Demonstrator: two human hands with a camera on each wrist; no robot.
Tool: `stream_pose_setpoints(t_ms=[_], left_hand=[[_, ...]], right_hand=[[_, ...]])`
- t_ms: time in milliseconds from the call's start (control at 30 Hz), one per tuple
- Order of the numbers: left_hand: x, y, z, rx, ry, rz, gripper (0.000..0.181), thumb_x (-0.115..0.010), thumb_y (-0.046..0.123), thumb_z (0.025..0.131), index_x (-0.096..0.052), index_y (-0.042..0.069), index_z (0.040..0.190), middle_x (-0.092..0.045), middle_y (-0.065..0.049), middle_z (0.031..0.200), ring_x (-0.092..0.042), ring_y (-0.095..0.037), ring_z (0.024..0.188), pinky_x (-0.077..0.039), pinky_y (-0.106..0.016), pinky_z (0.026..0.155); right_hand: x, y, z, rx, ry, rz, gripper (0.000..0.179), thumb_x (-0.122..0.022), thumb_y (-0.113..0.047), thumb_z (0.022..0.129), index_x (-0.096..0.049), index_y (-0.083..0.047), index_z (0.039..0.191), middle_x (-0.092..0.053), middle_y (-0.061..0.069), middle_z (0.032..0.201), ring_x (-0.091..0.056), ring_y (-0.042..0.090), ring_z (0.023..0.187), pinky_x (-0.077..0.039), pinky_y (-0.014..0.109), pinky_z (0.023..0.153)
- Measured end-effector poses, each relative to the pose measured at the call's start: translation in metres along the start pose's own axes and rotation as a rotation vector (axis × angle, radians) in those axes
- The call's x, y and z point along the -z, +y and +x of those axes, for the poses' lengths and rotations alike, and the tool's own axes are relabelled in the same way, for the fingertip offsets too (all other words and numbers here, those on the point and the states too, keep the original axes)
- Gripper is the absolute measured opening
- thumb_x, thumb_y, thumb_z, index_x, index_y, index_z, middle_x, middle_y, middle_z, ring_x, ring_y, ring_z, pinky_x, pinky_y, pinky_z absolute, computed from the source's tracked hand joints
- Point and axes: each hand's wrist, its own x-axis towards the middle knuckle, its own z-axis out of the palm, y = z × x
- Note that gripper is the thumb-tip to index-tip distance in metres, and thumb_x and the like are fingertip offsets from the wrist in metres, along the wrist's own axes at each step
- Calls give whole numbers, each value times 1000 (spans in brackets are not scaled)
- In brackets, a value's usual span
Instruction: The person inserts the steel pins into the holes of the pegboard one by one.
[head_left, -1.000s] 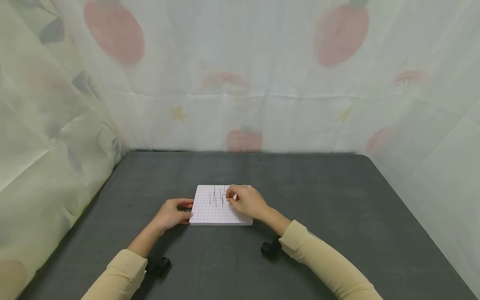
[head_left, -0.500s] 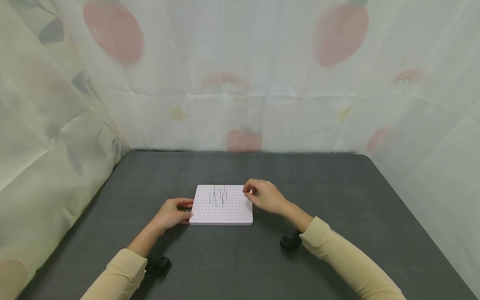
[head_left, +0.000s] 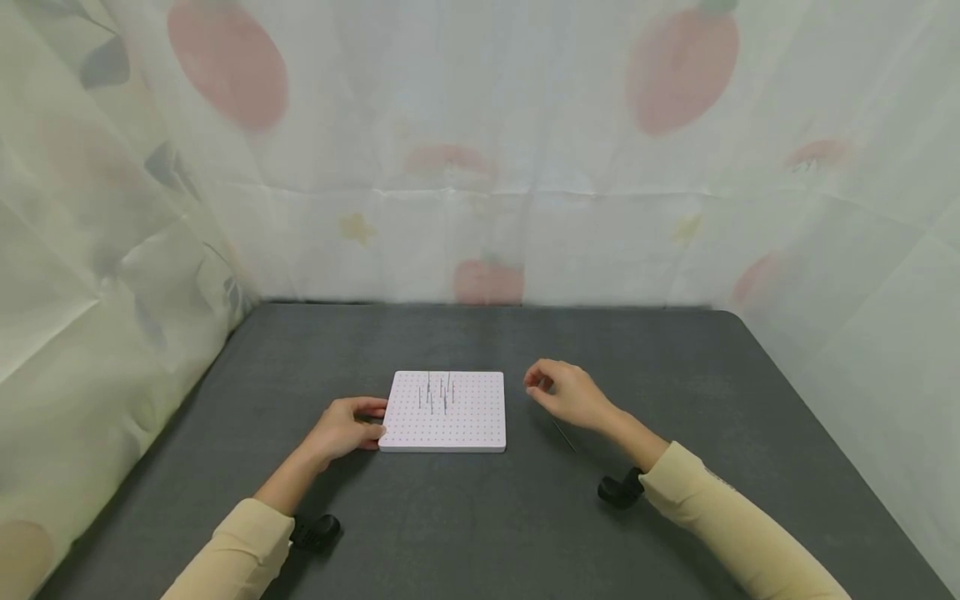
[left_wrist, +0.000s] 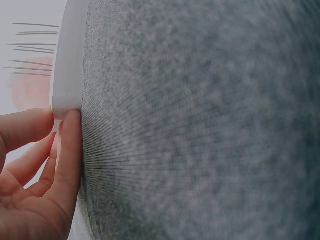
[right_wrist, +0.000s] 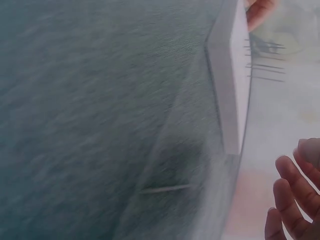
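Observation:
A white pegboard (head_left: 476, 429), dotted with small holes, lies flat on the dark table. Several thin metal rods (head_left: 431, 403) stand upright in its back-left part. My left hand (head_left: 341, 429) holds the board's left edge; the left wrist view shows the thumb (left_wrist: 30, 129) at the top edge and fingers against the side. Off the board's right side, my right hand (head_left: 573, 396) hovers above the table with loosely bent fingers and nothing between them. On the table below that hand lies one loose rod (head_left: 564, 436), also seen as a pale rod (right_wrist: 165, 189) in the right wrist view.
The dark grey table (head_left: 450, 533) reaches back to a white curtain (head_left: 600, 242) with fruit prints. Another curtain (head_left: 97, 333) runs along the left side. A black wrist camera (head_left: 318, 533) sits by the left cuff, and a second black camera (head_left: 621, 490) by the right.
My right hand has moved from over the rods to the right, clear of the board, and the loose rod has come into sight. The left hand and pegboard have stayed put.

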Motion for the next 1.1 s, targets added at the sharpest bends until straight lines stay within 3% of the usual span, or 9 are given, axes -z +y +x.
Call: stream_pose_setpoints(t_ms=[767, 1100], left_hand=[[-1, 2, -2, -13, -1, -11, 51, -68, -2, 85, -55, -7, 135, -61, -25, 125, -68, -14, 86, -63, -35, 73], [0, 1, 0, -3, 10, -11, 50, -68, -2, 85, -56, -6, 134, -61, -24, 126, -68, -14, 85, -63, -33, 72]], right_hand=[[2, 35, -49, -64, -117, -69, 17, -73, -20, 88, -65, -11, 100, -61, -4, 87, -51, 3, 76, -44, 21, 65], [-3, 40, -55, 9, -172, -84, 19, -75, -23, 87, -62, -13, 97, -56, -4, 84, -47, 3, 75, -44, 21, 65]])
